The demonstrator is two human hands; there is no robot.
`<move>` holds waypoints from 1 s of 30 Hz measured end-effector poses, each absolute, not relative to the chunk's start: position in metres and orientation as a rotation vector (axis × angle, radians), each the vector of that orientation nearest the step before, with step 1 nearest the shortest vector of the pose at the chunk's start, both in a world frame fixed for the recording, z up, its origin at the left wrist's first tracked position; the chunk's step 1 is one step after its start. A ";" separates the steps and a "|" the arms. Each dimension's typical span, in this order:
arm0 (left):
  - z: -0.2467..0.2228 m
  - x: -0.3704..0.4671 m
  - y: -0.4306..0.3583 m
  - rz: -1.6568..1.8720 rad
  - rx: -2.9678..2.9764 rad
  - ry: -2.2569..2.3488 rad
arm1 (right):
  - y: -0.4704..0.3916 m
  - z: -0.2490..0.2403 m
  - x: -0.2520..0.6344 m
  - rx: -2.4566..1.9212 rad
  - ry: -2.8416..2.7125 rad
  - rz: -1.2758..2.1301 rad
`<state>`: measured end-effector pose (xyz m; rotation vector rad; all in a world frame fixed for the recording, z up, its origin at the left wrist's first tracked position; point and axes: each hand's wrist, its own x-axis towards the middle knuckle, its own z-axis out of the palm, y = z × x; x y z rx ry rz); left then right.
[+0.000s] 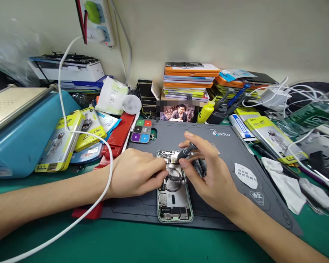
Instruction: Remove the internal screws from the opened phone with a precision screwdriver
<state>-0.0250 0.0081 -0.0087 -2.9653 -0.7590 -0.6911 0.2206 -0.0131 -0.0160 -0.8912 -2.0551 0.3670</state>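
My right hand (pixel 212 173) grips a screwdriver (pixel 187 150); my left hand (pixel 137 171) seems to pinch a dark strip (pixel 176 178) over the opened smartphone (pixel 181 200) — if the driver slips, it could gouge exposed components (pixel 162 199).

Head view faces forward, down (phone (pixel 177 193) near).

A person's left hand (pixel 138 171) covers part of the left edge of an opened phone (pixel 178 199); whether it pinches anything is too small to tell. The right hand (pixel 212 175) partly hides a dark tool (pixel 188 149) (its tip is lost among tiny parts). Picture edges cut off both forearms (pixel 52 199), a white cable (pixel 109 171), a blue machine (pixel 44 128) and a socket strip (pixel 104 22); blocky pixels blur a video screen's (pixel 175 113) upper part.
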 end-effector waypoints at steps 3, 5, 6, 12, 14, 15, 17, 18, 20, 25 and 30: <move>-0.009 -0.025 0.008 -0.696 -2.989 -0.787 | -0.014 -0.015 0.220 -0.875 -2.087 0.346; -0.008 -0.024 0.009 -0.726 -3.000 -0.810 | -0.013 -0.015 0.220 -0.819 -2.113 0.336; -0.008 -0.024 0.009 -0.739 -2.999 -0.816 | -0.013 -0.015 0.221 -0.816 -2.111 0.340; -0.008 -0.022 0.009 -0.709 -3.008 -0.795 | -0.012 -0.019 0.224 -0.895 -2.037 0.382; -0.009 -0.023 0.008 -0.700 -3.009 -0.801 | -0.014 -0.020 0.224 -0.878 -2.047 0.381; -0.010 -0.023 0.008 -0.695 -3.009 -0.805 | -0.015 -0.020 0.223 -0.867 -2.057 0.379; -0.010 -0.023 0.008 -0.686 -3.012 -0.804 | -0.016 -0.019 0.222 -0.850 -2.077 0.373; -0.010 -0.023 0.007 -0.682 -3.016 -0.802 | -0.016 -0.019 0.222 -0.847 -2.084 0.368; -0.010 -0.023 0.007 -0.683 -3.024 -0.803 | -0.016 -0.018 0.222 -0.851 -2.087 0.359; -0.008 -0.022 0.008 -0.646 -3.053 -0.814 | -0.015 -0.017 0.224 -0.881 -2.068 0.349; -0.008 -0.022 0.008 -0.631 -3.057 -0.805 | -0.014 -0.017 0.224 -0.882 -2.081 0.352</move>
